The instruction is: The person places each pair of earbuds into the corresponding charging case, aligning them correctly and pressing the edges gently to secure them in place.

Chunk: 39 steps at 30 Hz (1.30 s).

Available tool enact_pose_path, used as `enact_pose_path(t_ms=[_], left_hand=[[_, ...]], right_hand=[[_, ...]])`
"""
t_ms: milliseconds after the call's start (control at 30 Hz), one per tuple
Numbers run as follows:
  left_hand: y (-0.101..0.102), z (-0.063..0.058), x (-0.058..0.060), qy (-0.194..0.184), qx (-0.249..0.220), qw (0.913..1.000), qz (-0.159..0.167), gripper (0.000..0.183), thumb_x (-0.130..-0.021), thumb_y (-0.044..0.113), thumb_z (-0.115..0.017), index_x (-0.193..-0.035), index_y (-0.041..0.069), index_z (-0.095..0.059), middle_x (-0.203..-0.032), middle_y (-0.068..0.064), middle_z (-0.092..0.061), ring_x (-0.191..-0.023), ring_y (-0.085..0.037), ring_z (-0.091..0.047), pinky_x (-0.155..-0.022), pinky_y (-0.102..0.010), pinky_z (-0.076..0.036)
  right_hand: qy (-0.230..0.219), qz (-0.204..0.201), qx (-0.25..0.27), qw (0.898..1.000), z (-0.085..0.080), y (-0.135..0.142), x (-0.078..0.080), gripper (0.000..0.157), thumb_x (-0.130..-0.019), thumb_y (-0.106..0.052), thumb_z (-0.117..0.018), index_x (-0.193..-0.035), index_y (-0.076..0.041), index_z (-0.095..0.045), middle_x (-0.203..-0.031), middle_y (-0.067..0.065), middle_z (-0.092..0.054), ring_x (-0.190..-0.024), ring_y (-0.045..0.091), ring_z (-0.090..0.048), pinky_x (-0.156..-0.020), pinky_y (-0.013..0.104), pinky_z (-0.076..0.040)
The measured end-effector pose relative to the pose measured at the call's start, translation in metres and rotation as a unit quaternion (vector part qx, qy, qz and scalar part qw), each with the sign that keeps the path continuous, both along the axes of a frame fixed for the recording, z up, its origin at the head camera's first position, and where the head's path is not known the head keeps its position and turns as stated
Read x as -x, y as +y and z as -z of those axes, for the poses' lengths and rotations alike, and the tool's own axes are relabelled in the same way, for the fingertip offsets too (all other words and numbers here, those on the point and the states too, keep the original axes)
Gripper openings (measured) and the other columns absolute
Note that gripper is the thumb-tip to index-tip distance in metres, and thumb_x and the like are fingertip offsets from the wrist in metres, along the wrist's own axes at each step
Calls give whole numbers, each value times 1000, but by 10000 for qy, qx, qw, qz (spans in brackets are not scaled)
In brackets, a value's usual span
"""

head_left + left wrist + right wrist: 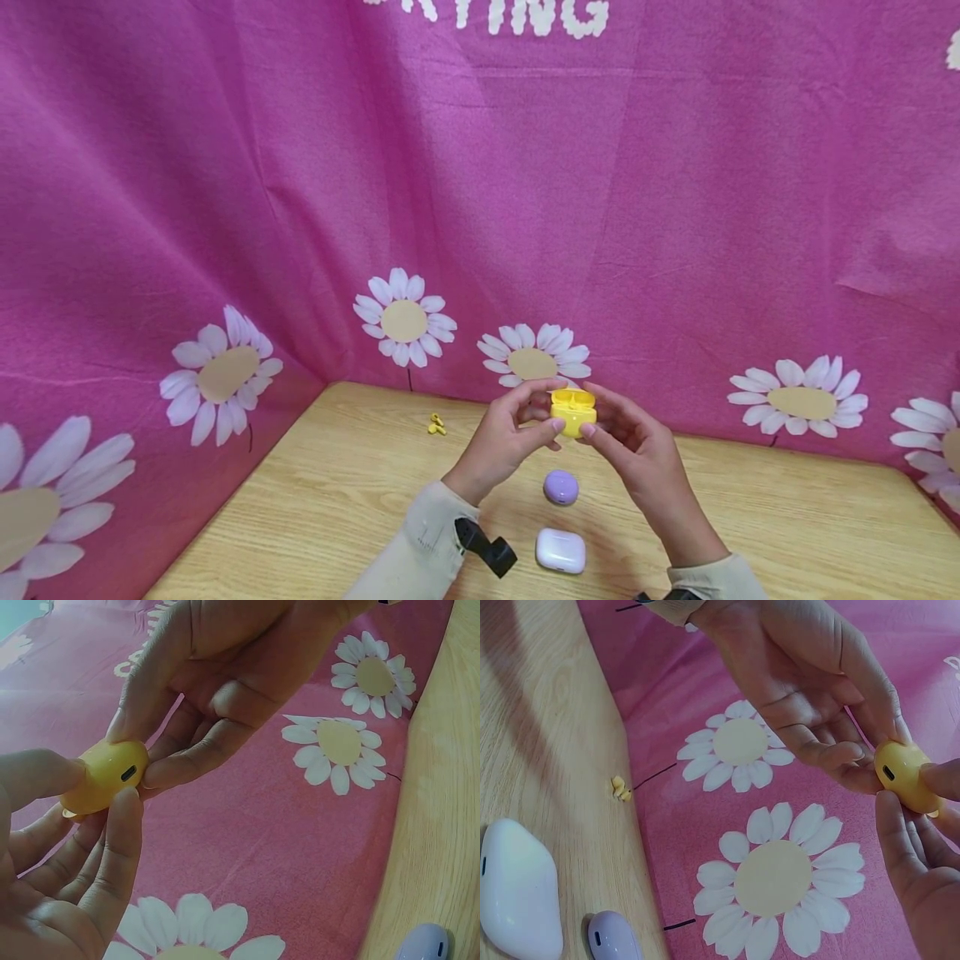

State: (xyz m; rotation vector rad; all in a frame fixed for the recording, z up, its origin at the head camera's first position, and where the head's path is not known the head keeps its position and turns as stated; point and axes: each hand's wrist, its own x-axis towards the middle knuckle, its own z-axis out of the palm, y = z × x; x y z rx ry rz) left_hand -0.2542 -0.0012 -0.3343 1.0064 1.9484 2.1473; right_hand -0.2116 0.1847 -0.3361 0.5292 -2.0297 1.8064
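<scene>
Both hands hold up a yellow earbud case (573,421), its lid raised and the two wells inside facing the head camera. The left hand (506,437) grips its left side with thumb in front and fingers behind. On the opposite side, the right hand (645,454) pinches it in the same manner. A dark charging port (129,774) shows on the case's underside in the left wrist view. Yellow earbuds (437,425) lie on the table, left of the hands.
Below the hands, a purple earbud case (561,487) sits closed on the wooden table (337,500). Nearer to me lies a white case (560,551), also closed. A pink curtain (675,208) with daisies hangs behind the table and along its left side.
</scene>
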Motion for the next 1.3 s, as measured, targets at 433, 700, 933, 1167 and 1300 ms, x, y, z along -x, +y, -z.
enact_pose_path(t_ms=[433, 700, 933, 1167, 1300], left_hand=[[-1, 2, 4, 91, 10, 10000, 7, 45, -91, 5, -64, -134, 11, -54, -109, -12, -59, -92, -18, -62, -74, -35, -57], [-1, 3, 4, 161, 43, 9998, 63, 45, -92, 5, -64, -135, 11, -53, -111, -12, -59, -93, -18, -62, -74, -36, -57], [-1, 4, 5, 174, 146, 9997, 48, 45, -92, 5, -63, -135, 13, -52, -111, -11, -58, -94, -18, -61, -73, -34, -57], [-1, 5, 6, 125, 196, 9997, -28, 47, -92, 3, -63, -136, 16, -51, -111, -10, -59, -95, -23, -61, -73, -36, -57], [-2, 6, 8, 134, 255, 9995, -86, 46, -92, 6, -64, -135, 17, -52, -110, -9, -59, -93, -21, -62, -74, -35, -57]], right_hand=[[-588, -260, 244, 9976, 1, 0, 1, 39, -92, -5, -63, -125, 13, -51, -99, 8, -67, -88, 15, -68, -79, 32, -56], [-579, 38, -125, 9982, 2, -1, 1, 26, -93, -8, -64, -107, 13, -61, -87, 12, -68, -73, 15, -66, -70, 30, -56], [-545, -1, -116, 9984, 3, -1, 2, 26, -92, -8, -64, -106, 13, -61, -84, 6, -68, -73, 14, -66, -70, 30, -56], [-510, -12, -62, 9987, 5, -2, 2, 25, -92, -7, -64, -107, 13, -61, -84, 10, -67, -73, 14, -66, -71, 30, -56], [-503, 26, -77, 9987, 5, -2, 2, 26, -93, -8, -64, -107, 13, -61, -84, 8, -67, -74, 16, -66, -71, 30, -56]])
